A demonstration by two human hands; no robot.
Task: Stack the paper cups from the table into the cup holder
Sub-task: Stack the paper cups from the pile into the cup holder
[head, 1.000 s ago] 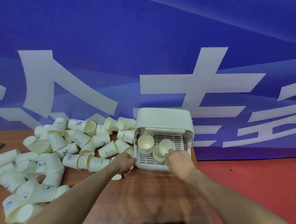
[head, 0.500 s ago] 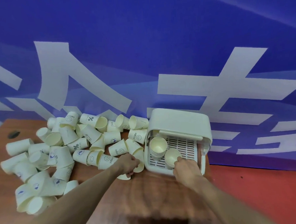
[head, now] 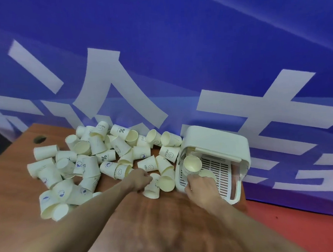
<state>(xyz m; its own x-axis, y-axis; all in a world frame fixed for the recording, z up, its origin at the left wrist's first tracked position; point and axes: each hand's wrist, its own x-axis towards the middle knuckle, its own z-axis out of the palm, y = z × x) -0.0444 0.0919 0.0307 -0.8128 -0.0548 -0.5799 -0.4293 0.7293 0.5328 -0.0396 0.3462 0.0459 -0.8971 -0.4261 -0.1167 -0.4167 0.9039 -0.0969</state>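
Several white paper cups (head: 90, 164) lie in a heap on the brown table (head: 20, 191). The white cup holder (head: 218, 140), a box with a slotted tray, stands at the table's right end. Inside it a stack of cups (head: 192, 164) stands at the left. My right hand (head: 201, 185) is at the tray's front and grips a second cup (head: 207, 174) by its rim. My left hand (head: 142, 180) grips a cup (head: 152, 188) that lies on the table just left of the holder.
A blue banner (head: 177, 57) with large white characters rises right behind the table. Red floor (head: 302, 230) shows to the right of the table's edge. A dark hole (head: 39, 139) sits near the table's far left corner.
The view has swung left and tilted. My right hand has lowered its cup deeper toward the tray. My left hand has closed on a cup beside the holder.
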